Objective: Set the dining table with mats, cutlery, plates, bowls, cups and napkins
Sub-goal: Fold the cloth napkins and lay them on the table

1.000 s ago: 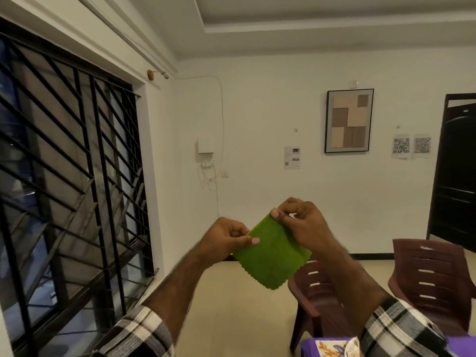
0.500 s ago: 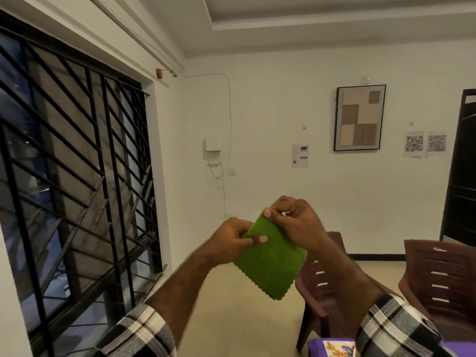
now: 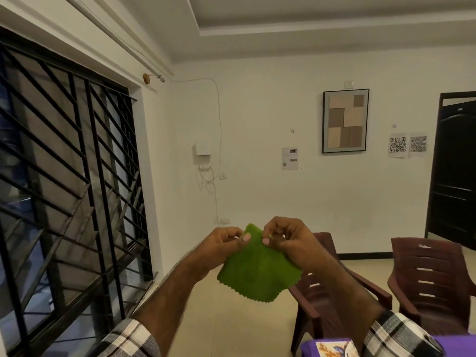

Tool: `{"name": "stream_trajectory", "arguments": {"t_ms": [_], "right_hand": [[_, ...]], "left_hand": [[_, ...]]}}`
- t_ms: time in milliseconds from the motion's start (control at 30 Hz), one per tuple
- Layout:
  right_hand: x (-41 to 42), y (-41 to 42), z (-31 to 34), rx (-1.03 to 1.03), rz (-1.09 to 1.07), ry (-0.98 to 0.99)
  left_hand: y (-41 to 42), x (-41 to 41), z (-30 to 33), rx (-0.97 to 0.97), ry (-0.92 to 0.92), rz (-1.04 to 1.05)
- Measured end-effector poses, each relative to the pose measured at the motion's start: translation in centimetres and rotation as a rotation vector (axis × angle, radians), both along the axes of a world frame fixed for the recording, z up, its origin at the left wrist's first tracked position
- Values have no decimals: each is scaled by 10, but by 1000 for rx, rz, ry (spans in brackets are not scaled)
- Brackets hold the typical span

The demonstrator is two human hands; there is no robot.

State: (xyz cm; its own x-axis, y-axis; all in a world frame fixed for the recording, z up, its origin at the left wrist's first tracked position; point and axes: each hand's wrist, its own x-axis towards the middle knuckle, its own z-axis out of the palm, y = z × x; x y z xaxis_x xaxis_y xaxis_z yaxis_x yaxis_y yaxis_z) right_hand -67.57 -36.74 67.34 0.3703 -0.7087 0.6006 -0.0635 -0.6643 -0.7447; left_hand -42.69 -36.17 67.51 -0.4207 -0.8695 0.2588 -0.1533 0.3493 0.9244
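A white-walled room fills the background, with a black-barred window [image 3: 64, 189] far to the left of the green napkin [image 3: 257, 271], a framed patchwork picture [image 3: 345, 121] on the wall above and to the right of it, and a dark door [image 3: 453, 166] at the far right edge. The green napkin hangs in the air at the middle of the view, its top edge held up between both hands and its zigzag-cut lower edge dangling free below them. The left hand [image 3: 224, 244], just left of the napkin's top corner, pinches the cloth with its thumb laid over the front face and its fingers curled behind. The right hand [image 3: 286, 242], at the napkin's upper right edge, nips the cloth between thumb and curled fingertips; the two hands sit close together, not touching. Both forearms run down to checked sleeves [image 3: 401, 338] at the bottom edge. Behind and to the right of the napkin stand two maroon plastic chairs [image 3: 435, 274], the nearer one partly hidden by the right forearm. Below the napkin, at the bottom right corner, a strip of purple tablecloth [image 3: 458, 343] with a printed mat [image 3: 332, 350] on it is cut off by the frame, so what else lies there cannot be made out.
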Motion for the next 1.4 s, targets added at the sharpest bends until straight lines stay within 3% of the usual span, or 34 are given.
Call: {"name": "stream_trajectory", "arguments": {"t_ms": [133, 300, 433, 500, 600, 700, 933, 1033, 1167, 1267, 1400], "right_hand": [[1, 3, 6, -48, -27, 86], [-11, 3, 2, 40, -26, 184], [-35, 4, -12, 151, -23, 306], [-42, 5, -12, 109, -80, 350], [-37, 9, 1, -13, -141, 252], [-19, 11, 11, -34, -109, 287], [-33, 10, -10, 89, -48, 320], [-41, 17, -7, -32, -249, 394], [-28, 22, 5, -152, -233, 364], [-21, 21, 5, -96, -191, 355], [-32, 23, -8, 50, -180, 292]], "left_hand": [[-4, -10, 12, -122, 33, 27], [-13, -12, 19, -222, 40, 128], [-14, -2, 30, -324, -30, 231], [-14, 3, 35, -365, -93, 230], [-11, -1, 43, -377, -185, 197], [-6, -15, 49, -441, -271, 166], [-15, -1, 53, -506, -169, 321], [-14, -1, 50, -486, -182, 300], [-9, -21, 51, -520, -261, 215], [-6, -34, 55, -561, -262, 213], [-9, -30, 60, -591, -204, 358]]}}
